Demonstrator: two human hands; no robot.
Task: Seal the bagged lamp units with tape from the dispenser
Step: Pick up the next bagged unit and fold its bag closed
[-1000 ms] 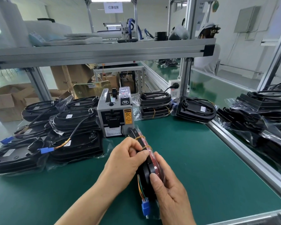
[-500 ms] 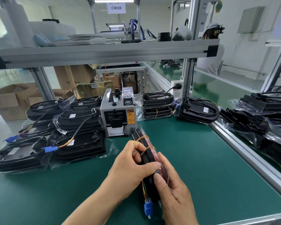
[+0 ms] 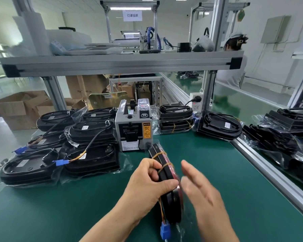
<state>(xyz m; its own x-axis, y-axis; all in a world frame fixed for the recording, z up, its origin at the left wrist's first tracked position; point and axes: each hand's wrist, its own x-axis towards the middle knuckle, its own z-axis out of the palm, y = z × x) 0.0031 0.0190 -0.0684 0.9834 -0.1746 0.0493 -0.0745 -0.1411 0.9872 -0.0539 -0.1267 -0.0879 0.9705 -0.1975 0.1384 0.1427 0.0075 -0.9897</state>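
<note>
- The right hand (image 3: 201, 194) has come off the bagged lamp unit (image 3: 163, 165) that it held half a second ago. It now hangs just right of the unit, fingers spread, motion-blurred.
- The left hand (image 3: 152, 182) alone grips the unit, held on edge just in front of the tape dispenser (image 3: 133, 130).
- Judgement: the freed hand is probably going for tape. Whether a strip waits at the outlet, I cannot tell.
- The dispenser's yellow label (image 3: 146, 130) reads "CAUTION"; the smaller print is illegible.

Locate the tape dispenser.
Head view, centre: the tape dispenser stands on the green bench, between stacks of bagged lamps, just beyond the lamp unit the left hand grips.
</note>
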